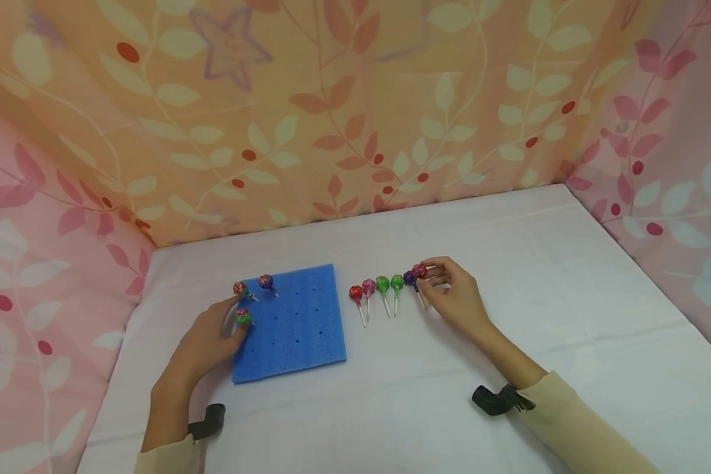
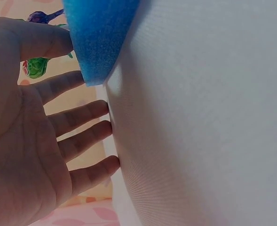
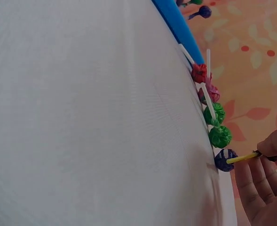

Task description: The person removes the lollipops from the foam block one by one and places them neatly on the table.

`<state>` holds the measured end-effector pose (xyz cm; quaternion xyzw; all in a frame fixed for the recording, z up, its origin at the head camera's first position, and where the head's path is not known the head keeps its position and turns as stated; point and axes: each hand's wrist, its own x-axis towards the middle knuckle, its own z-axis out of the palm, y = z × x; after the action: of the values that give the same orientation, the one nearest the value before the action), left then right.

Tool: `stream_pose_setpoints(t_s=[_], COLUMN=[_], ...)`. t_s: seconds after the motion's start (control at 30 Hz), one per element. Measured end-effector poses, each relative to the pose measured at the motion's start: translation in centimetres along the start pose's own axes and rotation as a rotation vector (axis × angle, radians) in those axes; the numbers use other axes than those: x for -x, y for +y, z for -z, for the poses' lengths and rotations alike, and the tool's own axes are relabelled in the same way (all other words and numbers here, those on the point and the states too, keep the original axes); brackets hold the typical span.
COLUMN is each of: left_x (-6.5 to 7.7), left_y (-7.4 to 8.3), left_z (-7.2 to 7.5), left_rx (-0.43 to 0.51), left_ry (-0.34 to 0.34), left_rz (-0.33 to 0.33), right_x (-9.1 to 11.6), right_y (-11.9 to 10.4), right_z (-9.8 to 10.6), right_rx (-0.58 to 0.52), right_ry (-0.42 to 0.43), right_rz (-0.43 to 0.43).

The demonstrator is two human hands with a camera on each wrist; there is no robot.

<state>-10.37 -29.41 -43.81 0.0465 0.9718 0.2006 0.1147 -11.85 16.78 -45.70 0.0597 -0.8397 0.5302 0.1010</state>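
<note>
My left hand (image 1: 204, 342) is at the left edge of a blue foam board (image 1: 314, 345) with small holes. In the left wrist view its thumb touches the board, and its fingers stretch out nearly straight by the edge. Three lollipops stand in the board: a red-and-green one (image 1: 239, 288), another red-and-green one (image 1: 244, 316) and a purple one (image 1: 265, 282). My right hand (image 1: 459, 296) pinches a red-wrapped lollipop (image 1: 419, 270) by its head, its yellow stick (image 3: 244, 157) pointing down. Right beside that stick lies a dark purple lollipop (image 3: 223, 160).
Left of my right hand, a red lollipop (image 1: 356, 293), a pink one (image 1: 368, 287) and two green ones (image 1: 382, 284) lie in a row on the white table (image 1: 391, 395). A leaf-patterned curtain (image 1: 355, 118) rises behind and at both sides.
</note>
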Motion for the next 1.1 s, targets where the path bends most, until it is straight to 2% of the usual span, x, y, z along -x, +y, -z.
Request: stream_pose_setpoints(t_s=[0.37, 0.87, 1.1], left_x=[0.3, 0.4, 0.2], left_y=[-0.1, 0.2, 0.2], left_z=[-0.5, -0.3, 0.0], left_rx=[0.030, 0.032, 0.020], left_ry=[0.000, 0.003, 0.006], left_rz=[-0.004, -0.009, 0.002], right_x=[-0.6, -1.3, -1.8], right_y=[0.9, 1.2, 1.4], right_z=[0.4, 1.7, 1.6], right_rx=[0.108, 0.289, 0.285], right_ry=[-0.013, -0.084, -0.120], right_rz=[0.027, -0.061, -0.082])
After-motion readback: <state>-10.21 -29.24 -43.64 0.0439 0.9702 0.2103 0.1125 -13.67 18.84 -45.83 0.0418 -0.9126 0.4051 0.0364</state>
